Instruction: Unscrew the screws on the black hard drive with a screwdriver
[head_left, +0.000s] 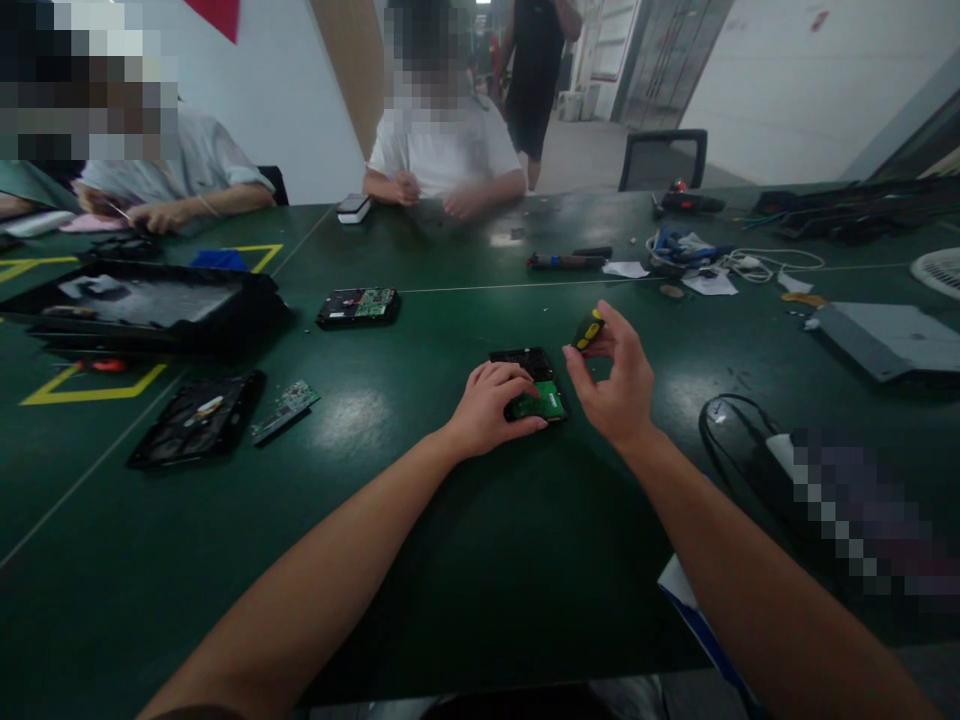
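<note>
A hard drive [551, 400] lies on the green table with its green circuit board facing up. My left hand [495, 405] rests over its left side, fingers curled across it and thumb along the near edge, covering part of the board. Just right of the drive, my right hand [615, 375] is raised above the table. Its thumb and fingertips pinch a black and yellow screwdriver [589, 330] by the handle. The screwdriver is tilted, and I cannot make out its shaft or tip.
Another hard drive [358, 307] lies farther back. To the left are a black drive casing [196, 418], a loose circuit board [286, 410] and a black tray [150, 300]. A grey metal box [889, 340] and white cables [780, 262] lie right. People sit across the table.
</note>
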